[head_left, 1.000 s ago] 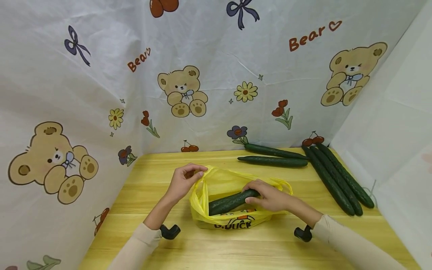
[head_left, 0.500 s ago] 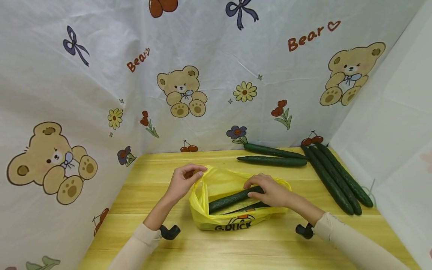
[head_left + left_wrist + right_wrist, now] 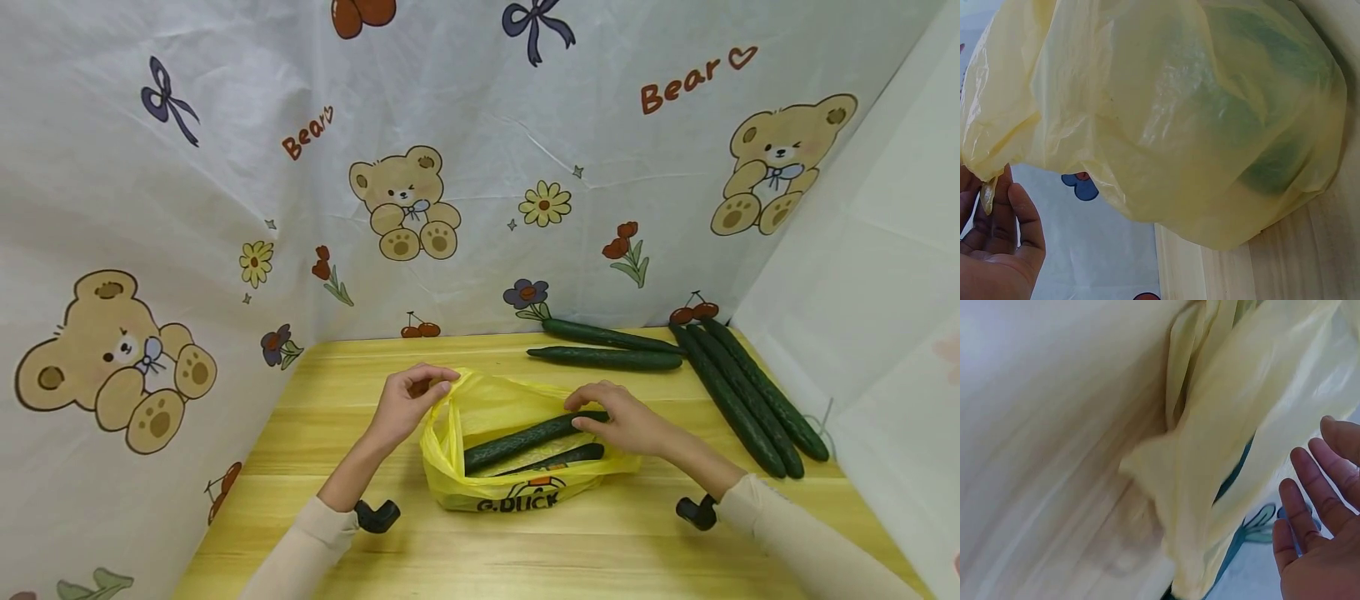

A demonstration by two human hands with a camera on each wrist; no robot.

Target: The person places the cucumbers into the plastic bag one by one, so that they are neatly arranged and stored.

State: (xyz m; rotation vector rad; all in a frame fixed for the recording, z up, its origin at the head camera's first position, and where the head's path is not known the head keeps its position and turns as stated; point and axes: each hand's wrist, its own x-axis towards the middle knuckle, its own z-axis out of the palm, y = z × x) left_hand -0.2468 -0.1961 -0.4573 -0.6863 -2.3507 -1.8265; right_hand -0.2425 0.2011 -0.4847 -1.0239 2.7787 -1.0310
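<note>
A yellow plastic bag [image 3: 517, 495] lies on its side-to-side length at the table's middle, mouth upward, with printed lettering in front. Inside it one cucumber [image 3: 525, 440] slants up toward the right, and a second cucumber [image 3: 577, 455] shows partly behind the front rim. At the bag's left rim my left hand [image 3: 401, 408] pinches the plastic; the left wrist view has a bit of it between finger and thumb of that hand [image 3: 1007, 250]. Over the first cucumber's right end hovers my right hand [image 3: 630, 421]. Its fingers [image 3: 1329, 506] are spread and hold nothing in the right wrist view.
Two cucumbers [image 3: 611, 359] lie crosswise at the back of the wooden table [image 3: 360, 358]. Three more [image 3: 738, 400] lie side by side along the right. A patterned cloth [image 3: 465, 108] hangs behind, and a white wall [image 3: 885, 292] bounds the right side.
My right hand has let go of the cucumber, which now lies in the bag, and has moved right and slightly up. The second cucumber shows more. My left hand has stayed put.
</note>
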